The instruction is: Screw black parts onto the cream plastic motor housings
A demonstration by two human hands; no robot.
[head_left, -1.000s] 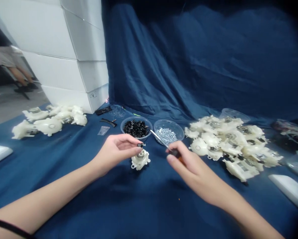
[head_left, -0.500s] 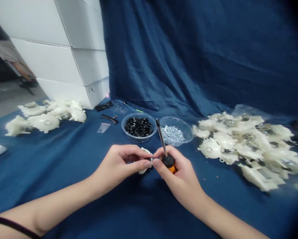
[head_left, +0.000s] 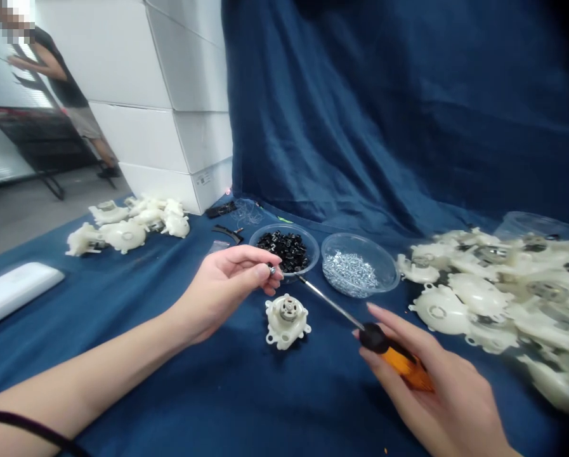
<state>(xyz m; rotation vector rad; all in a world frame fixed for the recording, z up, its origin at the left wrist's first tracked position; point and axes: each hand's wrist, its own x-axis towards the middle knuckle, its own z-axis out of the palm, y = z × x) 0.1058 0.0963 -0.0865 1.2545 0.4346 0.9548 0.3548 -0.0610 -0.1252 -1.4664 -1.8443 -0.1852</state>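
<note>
My left hand [head_left: 222,285] pinches a tiny metal-tipped part [head_left: 271,270], probably a screw, between thumb and fingertips, above the bowl's front rim. A white plastic housing [head_left: 288,321] with a small motor at its centre lies on the blue cloth just below that hand, touching neither hand. My right hand [head_left: 431,381] grips an orange-handled screwdriver [head_left: 398,358] with a black collar. Its thin steel shaft points left, and its tip ends near the black-parts bowl, well above the housing.
Two clear bowls hold black parts [head_left: 284,249] and silver screws [head_left: 353,270]. White housings lie heaped at right [head_left: 484,295] and left [head_left: 132,225]. Behind stand white boxes [head_left: 170,108] and a hanging blue cloth [head_left: 360,114]. A person [head_left: 60,82] stands far left.
My hands have drawn apart from the housing, which now lies uncovered on the cloth. The screwdriver has swung from upright to nearly level, and the view has shifted.
</note>
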